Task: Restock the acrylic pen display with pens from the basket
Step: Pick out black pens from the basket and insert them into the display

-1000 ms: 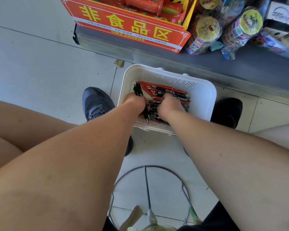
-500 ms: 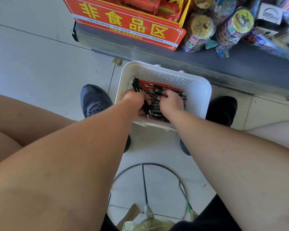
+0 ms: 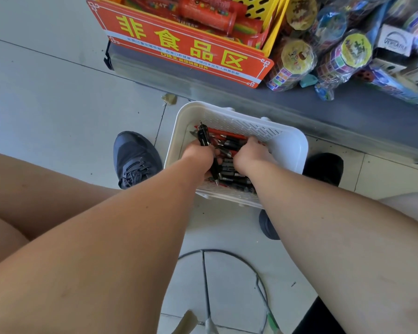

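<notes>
Inside the white basket (image 3: 297, 145), the left hand (image 3: 199, 153) still grips black pens (image 3: 204, 136). The right hand (image 3: 251, 155) has dug deeper, its grip hidden. Gathering is probably unfinished.

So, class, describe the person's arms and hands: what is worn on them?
Both forearms are bare: no sleeves, watch or bracelet show. The left hand and right hand wear no gloves; their fingers are mostly hidden, so rings cannot be judged.

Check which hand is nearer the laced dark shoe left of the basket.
Left. The left hand is over the basket's side nearest the shoe; the right hand is farther across, mid-basket.
</notes>
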Demonstrator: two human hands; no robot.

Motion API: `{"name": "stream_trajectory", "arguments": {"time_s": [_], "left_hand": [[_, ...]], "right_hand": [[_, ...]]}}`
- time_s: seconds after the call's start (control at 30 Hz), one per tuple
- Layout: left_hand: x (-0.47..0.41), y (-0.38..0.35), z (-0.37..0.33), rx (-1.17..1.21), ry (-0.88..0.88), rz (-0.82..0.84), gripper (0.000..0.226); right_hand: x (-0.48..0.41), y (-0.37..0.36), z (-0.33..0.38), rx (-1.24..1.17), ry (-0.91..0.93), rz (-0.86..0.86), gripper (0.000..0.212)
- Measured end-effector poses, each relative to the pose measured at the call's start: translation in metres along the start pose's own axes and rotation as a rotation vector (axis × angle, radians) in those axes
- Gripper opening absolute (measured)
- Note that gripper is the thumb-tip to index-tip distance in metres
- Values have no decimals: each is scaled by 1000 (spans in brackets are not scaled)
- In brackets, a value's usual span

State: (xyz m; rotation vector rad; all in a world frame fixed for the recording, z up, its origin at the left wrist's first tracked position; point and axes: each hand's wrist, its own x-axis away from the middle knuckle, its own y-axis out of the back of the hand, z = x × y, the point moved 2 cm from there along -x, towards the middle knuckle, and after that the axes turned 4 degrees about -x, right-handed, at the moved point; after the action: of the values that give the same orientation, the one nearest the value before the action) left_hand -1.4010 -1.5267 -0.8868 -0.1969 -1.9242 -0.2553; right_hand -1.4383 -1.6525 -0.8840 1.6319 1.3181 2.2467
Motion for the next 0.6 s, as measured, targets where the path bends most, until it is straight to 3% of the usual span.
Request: {"name": "stream_trajectory", "arguments": {"time_s": [0.13, 0.47, 0.6], "left_hand": [[0, 3, 0, -12, 2, 11, 16], [5, 8, -5, 3, -22, -6, 16], [17, 15, -9, -5, -52, -47, 21]], "right_hand": [[-11, -3, -3, 1, -51, -28, 50], [-2, 1, 4, 168, 108, 18, 32], [9, 4, 3, 117, 128, 1, 19]]}}
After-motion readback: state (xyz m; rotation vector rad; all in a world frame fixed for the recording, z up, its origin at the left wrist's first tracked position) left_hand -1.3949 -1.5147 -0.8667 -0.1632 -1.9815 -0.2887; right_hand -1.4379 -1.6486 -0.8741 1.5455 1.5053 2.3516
